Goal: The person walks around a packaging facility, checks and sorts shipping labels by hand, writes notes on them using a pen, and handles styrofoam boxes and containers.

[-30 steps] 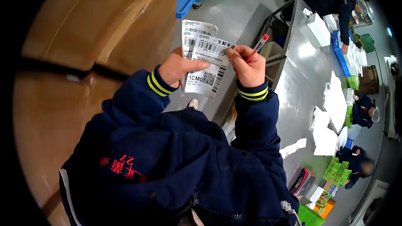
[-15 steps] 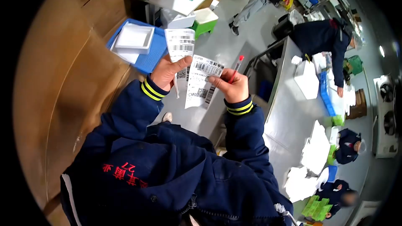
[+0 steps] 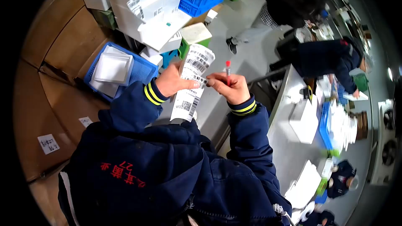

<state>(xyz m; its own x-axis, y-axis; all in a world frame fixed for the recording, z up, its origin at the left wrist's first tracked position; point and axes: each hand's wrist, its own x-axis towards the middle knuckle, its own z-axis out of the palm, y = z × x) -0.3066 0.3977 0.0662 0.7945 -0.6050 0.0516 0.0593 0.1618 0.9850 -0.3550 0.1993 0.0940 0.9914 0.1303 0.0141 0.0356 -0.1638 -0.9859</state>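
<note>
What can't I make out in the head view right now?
- Left hand: in the head view, most of its fingers are hidden behind the printed labels.
- Labels: the fine print is too small and blurred in the head view.
- Red-capped pen: its lower end is hidden by the right hand, head view.
- Co-worker at lower right: cut off by the head view's bottom edge.

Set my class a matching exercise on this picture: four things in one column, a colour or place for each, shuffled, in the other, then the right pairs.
1. Printed labels
2. Pen
3. Crate
4. Sleeve cuffs

A. Blue, with a white tray inside
B. Navy with yellow stripes
C. In the left hand
D. Red-capped, in the right hand

Pairs: 1-C, 2-D, 3-A, 4-B
</note>
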